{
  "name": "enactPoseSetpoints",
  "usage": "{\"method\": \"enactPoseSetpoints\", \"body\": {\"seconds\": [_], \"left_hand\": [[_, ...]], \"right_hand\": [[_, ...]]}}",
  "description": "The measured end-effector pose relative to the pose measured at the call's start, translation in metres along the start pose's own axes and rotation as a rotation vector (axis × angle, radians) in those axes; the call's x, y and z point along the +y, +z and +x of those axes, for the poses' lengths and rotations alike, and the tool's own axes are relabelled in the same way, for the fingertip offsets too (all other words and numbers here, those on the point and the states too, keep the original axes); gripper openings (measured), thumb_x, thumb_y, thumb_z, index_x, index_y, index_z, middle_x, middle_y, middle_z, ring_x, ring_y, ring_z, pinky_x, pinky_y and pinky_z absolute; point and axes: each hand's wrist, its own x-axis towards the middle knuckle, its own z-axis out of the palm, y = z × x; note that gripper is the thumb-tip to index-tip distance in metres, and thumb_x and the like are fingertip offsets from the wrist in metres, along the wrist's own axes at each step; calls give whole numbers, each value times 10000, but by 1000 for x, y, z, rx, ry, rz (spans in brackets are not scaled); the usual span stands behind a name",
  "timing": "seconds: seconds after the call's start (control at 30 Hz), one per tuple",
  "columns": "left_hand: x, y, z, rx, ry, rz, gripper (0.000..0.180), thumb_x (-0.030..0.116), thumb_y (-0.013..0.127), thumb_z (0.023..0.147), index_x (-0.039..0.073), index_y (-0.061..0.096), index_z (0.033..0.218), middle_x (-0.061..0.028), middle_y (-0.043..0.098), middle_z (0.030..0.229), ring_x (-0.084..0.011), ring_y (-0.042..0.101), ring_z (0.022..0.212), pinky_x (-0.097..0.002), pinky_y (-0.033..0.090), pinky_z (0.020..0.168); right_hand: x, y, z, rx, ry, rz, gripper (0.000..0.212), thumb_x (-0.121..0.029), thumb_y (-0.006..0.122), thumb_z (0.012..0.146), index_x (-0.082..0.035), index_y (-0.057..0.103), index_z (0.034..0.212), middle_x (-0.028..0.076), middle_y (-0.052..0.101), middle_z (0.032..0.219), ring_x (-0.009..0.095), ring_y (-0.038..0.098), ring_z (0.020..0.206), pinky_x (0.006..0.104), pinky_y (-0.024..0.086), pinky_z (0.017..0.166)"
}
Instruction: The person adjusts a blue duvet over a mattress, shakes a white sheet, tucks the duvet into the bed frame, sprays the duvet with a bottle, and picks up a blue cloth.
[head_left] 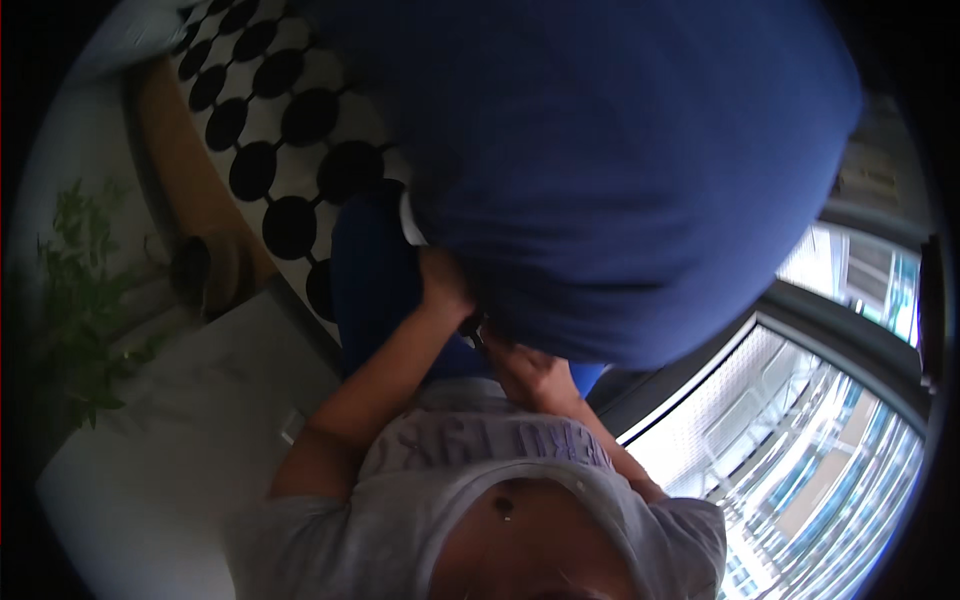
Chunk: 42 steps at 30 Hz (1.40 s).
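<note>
A large, rounded bulk in dark blue cloth (620, 190) fills the upper middle and right, over my lap. Along its lower left edge, my left hand (445, 285) is closed on the cloth, with most of its fingers hidden behind it. My right hand (530, 372) is beside it, close to my waist, with its fingers curled against the underside of the bulk. A small, dark, shiny piece (474, 328) shows between the two hands, too dim to name. What the right fingers pinch is hidden. A short white strip (411, 220) peeks out above my left hand.
Blue trousers (368, 270) cover my legs. A black and white patterned floor (290, 225) lies beyond. To the left are a pale surface (170, 440), a leafy plant (90, 300), a brown round container (208, 272) and a wooden strip (180, 150). Bright window panes (790, 450) stand at right.
</note>
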Motion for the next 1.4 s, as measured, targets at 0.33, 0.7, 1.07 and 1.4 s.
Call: {"method": "enactPoseSetpoints", "body": {"seconds": [0.33,0.7,1.07,1.4], "left_hand": [[34,-3,-14,-96,-433,165,528,391,424,905,32,368,1288,-129,466,1265,-278,491,1129,-425,428,937],[54,3,12,-58,-23,18,417,284,406,940,24,395,1266,-96,470,1248,-226,487,1121,-372,415,942],[46,-8,-14,-202,0,-40,355,245,422,934,33,442,1218,-83,508,1200,-196,525,1067,-339,467,861],[55,-57,-42,-106,541,58,300,321,460,909,47,426,1026,-78,495,971,-161,529,853,-282,437,711]], "right_hand": [[-5,-68,-40,138,630,101,679,-449,655,757,28,447,1193,273,528,1110,409,508,1052,410,416,897],[-3,-17,-43,544,401,516,500,-214,585,864,9,396,1269,185,534,1178,255,517,1100,331,392,914],[-36,-22,-47,408,35,50,316,-168,648,748,-30,591,1026,125,579,1071,284,550,982,400,418,874],[-42,25,-27,465,196,-161,411,-62,650,700,-15,505,1082,169,506,1037,351,482,982,416,385,852]]}}
